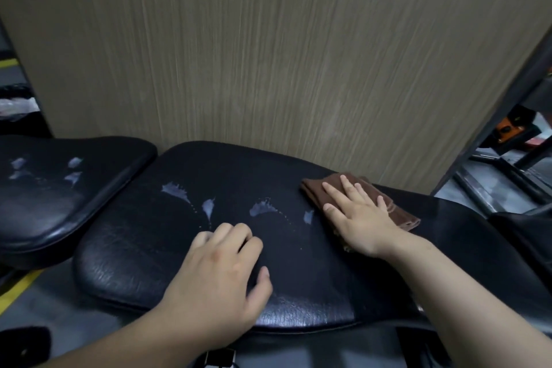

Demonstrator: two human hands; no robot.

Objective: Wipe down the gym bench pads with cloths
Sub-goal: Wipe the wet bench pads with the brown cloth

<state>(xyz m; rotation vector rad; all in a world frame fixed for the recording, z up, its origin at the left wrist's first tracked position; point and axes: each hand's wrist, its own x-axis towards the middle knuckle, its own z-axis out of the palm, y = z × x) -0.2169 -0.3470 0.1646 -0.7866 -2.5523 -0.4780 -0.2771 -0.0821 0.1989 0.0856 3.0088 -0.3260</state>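
Note:
A long black bench pad (149, 248) runs across the middle of the view, with pale foam splashes (176, 190) on its top. A smaller black seat pad (53, 212) lies to its left, also spotted with foam. A folded brown cloth (397, 212) lies on the right part of the long pad. My right hand (358, 215) presses flat on the cloth with fingers spread. My left hand (221, 278) rests on the pad's front part, fingers loosely curled, holding nothing.
A tall wood-grain panel (283, 54) stands right behind the bench. Dark metal frame bars (501, 104) and gym gear sit at the far right. Grey floor with a yellow line (18, 287) shows at the lower left.

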